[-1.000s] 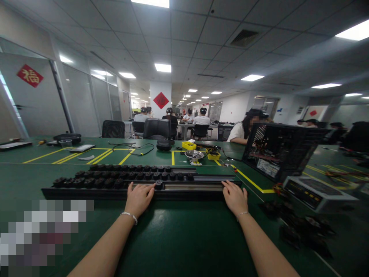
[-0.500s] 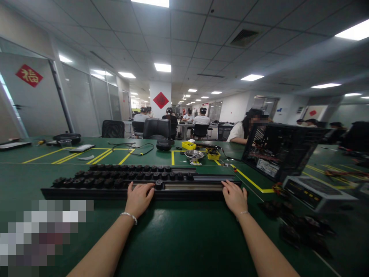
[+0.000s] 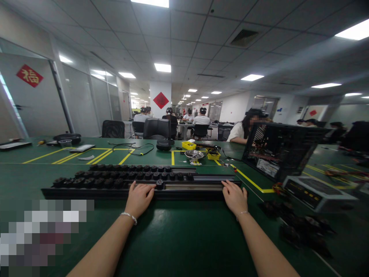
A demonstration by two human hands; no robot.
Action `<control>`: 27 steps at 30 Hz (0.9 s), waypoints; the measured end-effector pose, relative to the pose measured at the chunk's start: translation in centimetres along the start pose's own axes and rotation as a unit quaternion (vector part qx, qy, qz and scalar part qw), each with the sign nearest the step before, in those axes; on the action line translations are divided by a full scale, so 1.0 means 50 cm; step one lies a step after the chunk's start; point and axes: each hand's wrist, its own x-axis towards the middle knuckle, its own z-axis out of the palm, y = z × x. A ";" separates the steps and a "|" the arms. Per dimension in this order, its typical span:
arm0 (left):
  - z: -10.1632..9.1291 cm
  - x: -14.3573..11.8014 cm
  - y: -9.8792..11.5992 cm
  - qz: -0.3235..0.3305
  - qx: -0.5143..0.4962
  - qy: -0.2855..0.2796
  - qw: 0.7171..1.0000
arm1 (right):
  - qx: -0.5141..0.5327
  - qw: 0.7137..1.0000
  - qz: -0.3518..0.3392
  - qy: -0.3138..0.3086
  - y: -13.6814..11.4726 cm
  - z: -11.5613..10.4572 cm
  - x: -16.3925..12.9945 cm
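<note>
**Two hands on the nearest of three black rails**

Three long black slotted rails lie side by side across the green desk point(image 3: 178, 238). The far two carry rows of small black round parts point(image 3: 127, 175), too many and too dark to count exactly. The nearest long black rail point(image 3: 190, 188) holds one small black round part point(image 3: 158, 184) near its middle.

The left hand point(image 3: 139, 199) lies palm down on the near rail's edge, fingers point(image 3: 145, 188) loosely spread and flat, just beside that single part, gripping nothing. The right hand point(image 3: 235, 197) rests palm down at the rail's right end, fingers flat and holding nothing. Both forearms reach straight forward.

One open black computer case point(image 3: 281, 150) stands at the right.
</note>
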 end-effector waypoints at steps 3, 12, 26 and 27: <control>0.001 0.001 -0.002 0.004 -0.004 -0.009 1.000 | 0.001 1.000 0.001 -0.002 0.000 -0.001 0.000; 0.002 0.000 -0.002 0.000 -0.004 -0.018 1.000 | 0.000 1.000 -0.001 -0.001 -0.002 -0.004 -0.001; 0.010 -0.001 0.001 0.026 -0.016 -0.023 0.999 | 0.001 1.000 0.001 0.005 0.000 0.000 -0.001; 0.010 -0.001 0.001 0.026 -0.016 -0.023 0.999 | 0.001 1.000 0.001 0.004 0.000 0.001 0.000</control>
